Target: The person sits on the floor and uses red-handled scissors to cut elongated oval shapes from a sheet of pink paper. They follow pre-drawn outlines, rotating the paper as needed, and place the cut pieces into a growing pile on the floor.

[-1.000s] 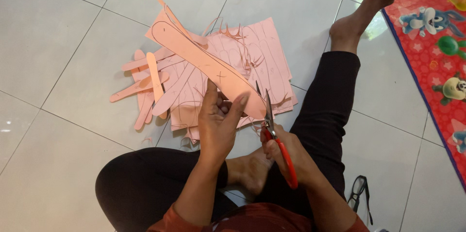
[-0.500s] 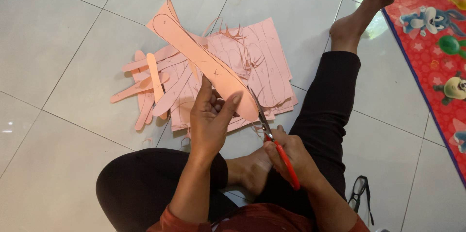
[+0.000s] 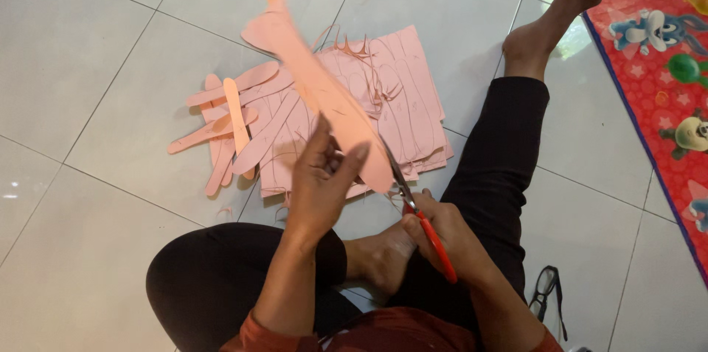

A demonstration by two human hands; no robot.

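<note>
My left hand pinches a long pink paper strip that rises up and away from me, marked with a drawn outline. My right hand grips red-handled scissors, whose blades bite into the strip's lower right edge. Below the strip, a stack of pink sheets with traced oblong shapes lies on the tiled floor. Several cut-out pink oblong pieces lie fanned at the stack's left side.
I sit on a grey tiled floor with my legs in black trousers, one leg stretched to the right of the sheets. A red cartoon-print mat covers the far right. Black glasses lie by my right hip.
The pink strip has swung upward and turned more upright in my left hand, while the scissors have moved further along its edge.
</note>
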